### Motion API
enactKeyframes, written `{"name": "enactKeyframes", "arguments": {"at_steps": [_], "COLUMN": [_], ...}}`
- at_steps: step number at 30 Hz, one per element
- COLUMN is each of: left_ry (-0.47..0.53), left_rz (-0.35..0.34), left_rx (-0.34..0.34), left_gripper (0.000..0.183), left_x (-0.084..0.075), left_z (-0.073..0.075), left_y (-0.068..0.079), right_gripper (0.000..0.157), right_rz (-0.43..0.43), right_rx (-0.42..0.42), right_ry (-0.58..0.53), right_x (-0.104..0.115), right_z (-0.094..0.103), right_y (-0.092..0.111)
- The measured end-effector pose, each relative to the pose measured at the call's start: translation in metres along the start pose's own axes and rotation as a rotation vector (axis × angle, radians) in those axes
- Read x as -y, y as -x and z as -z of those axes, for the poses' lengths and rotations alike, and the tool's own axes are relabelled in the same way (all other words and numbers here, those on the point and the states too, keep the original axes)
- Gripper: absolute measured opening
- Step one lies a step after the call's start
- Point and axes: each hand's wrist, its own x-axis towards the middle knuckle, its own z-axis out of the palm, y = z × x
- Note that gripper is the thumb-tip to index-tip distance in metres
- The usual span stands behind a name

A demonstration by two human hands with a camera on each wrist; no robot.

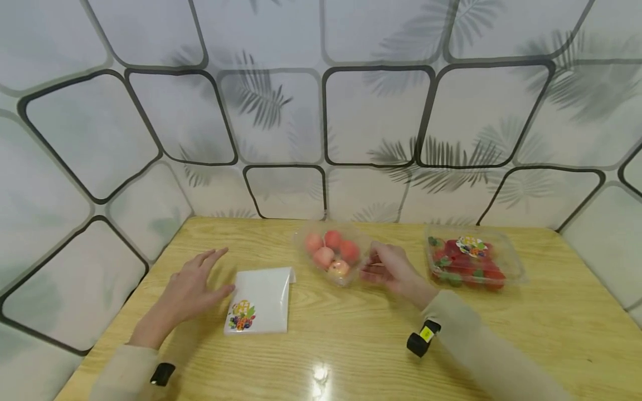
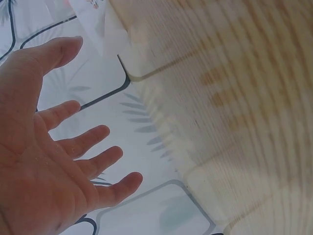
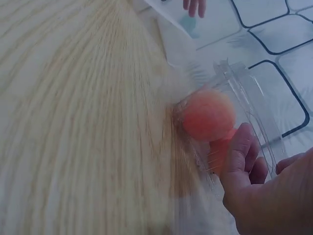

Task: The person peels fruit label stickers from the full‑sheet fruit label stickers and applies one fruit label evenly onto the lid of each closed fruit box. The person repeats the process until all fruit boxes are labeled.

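My right hand (image 1: 393, 270) is at the right side of a clear plastic fruit box (image 1: 302, 236), its thumb and curled fingers pinching the box edge. Inside lie several round pink-red fruits like peaches (image 1: 323, 257); two show close up as a pink fruit (image 3: 208, 115) and a redder one in the right wrist view. My left hand (image 1: 185, 292) hovers over the table with fingers spread and holds nothing. Just right of its thumb lies a flat white plastic packet (image 1: 266, 292) with a colourful fruit sticker (image 1: 242, 315). The left wrist view shows the open palm (image 2: 44, 161).
A second clear lidded box (image 1: 514, 262), with strawberries (image 1: 466, 270) and a fruit sticker on top, stands to the right. The light wooden table (image 1: 366, 345) meets a patterned cloth backdrop (image 1: 281, 122) at the back and sides.
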Motion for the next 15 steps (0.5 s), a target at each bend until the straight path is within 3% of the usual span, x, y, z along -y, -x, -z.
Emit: {"name": "enactKeyframes", "arguments": {"at_steps": [3, 7, 9, 15], "left_ry": [-0.004, -0.006, -0.011, -0.021], "left_rz": [0.006, 0.012, 0.014, 0.012], "left_rx": [0.003, 0.009, 0.010, 0.009], "left_gripper": [0.078, 0.078, 0.078, 0.079], "left_x": [0.000, -0.001, -0.001, 0.002], "left_z": [0.002, 0.004, 0.004, 0.005], "left_y": [0.001, 0.003, 0.004, 0.006], "right_gripper": [0.012, 0.046, 0.054, 0.027], "right_rz": [-0.001, -0.002, -0.006, -0.010], "right_rx": [-0.016, -0.020, -0.020, 0.000], "right_ry": [0.006, 0.055, 0.078, 0.048], "right_x": [0.003, 0.001, -0.001, -0.005], "right_z": [0.004, 0.003, 0.001, -0.006], "right_y": [0.003, 0.006, 0.006, 0.003]}}
